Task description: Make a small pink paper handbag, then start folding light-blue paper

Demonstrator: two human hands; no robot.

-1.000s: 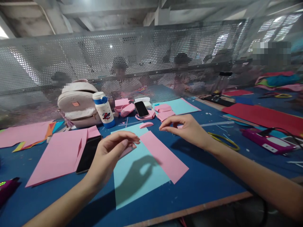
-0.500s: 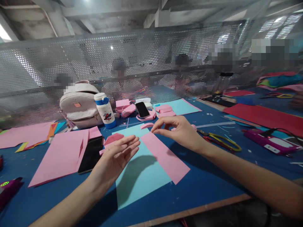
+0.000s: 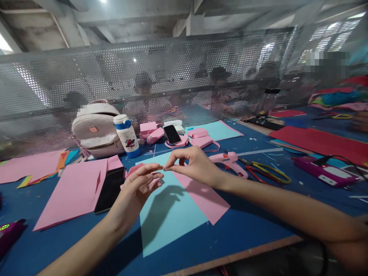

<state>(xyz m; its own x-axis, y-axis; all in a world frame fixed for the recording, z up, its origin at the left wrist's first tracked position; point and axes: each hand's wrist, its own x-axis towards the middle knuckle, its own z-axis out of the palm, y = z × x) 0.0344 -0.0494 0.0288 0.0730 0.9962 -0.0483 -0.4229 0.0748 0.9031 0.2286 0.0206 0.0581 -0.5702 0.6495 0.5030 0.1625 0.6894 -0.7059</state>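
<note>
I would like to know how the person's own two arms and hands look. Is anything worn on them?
The left forearm and right forearm are slender and uncovered, with no sleeve in view. The left hand and right hand wear no gloves. I see no ring, watch or bracelet. Nail details are too small to tell.

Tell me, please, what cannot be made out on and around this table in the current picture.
In the head view:
Whether the right hand pinches anything: too small to tell.
Far end of the pink paper strip: hidden by the right hand.
Most of the pink paper piece: behind the left hand.
Purple device: cut off by the left edge.
People: obscured by the perforated screen.
</note>
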